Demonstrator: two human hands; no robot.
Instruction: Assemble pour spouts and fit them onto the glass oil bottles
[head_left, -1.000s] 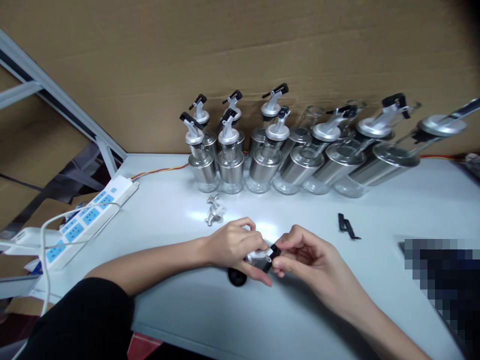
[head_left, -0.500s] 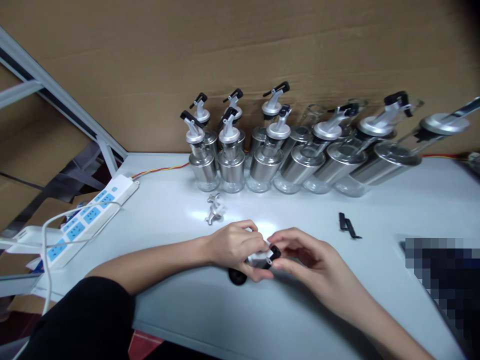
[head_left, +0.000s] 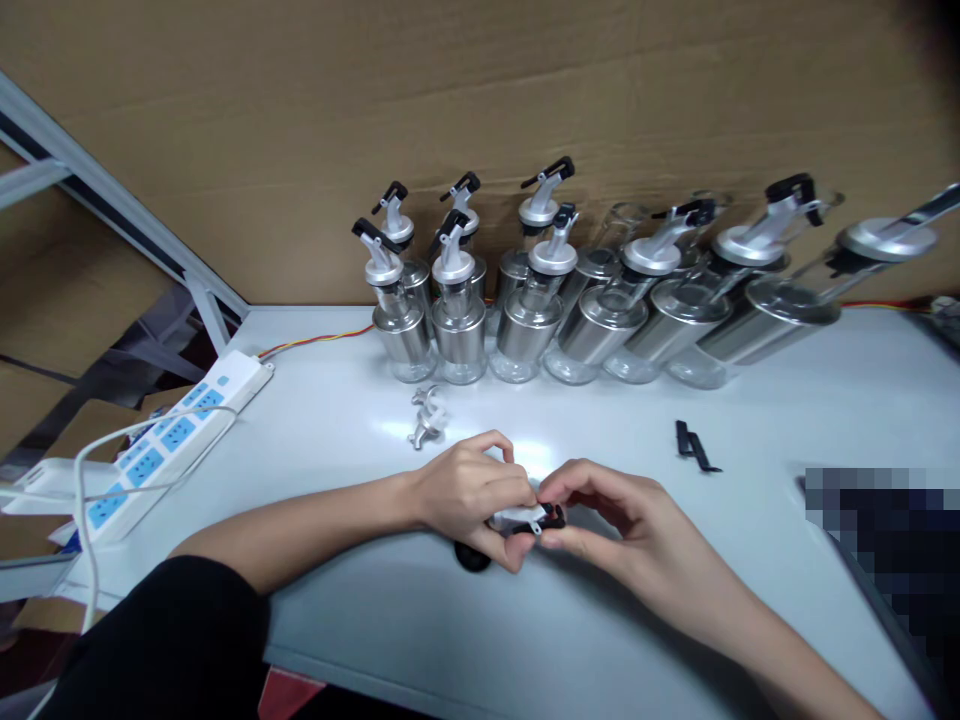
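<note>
The left hand (head_left: 469,490) is gripping a silver spout cap (head_left: 511,518) near the table's (head_left: 360,620) near edge, its long axis lying left to right. Just right, touching, the right hand (head_left: 607,510) is pinching the black flap (head_left: 551,518) at the cap's right end.

The dispenser bottles (head_left: 570,300) stand in a row across the upper middle of the frame, on the surface (head_left: 337,600). Below them lies a loose spout (head_left: 426,420). The power strip (head_left: 161,440) lies at left, the clips (head_left: 694,447) at right.
</note>
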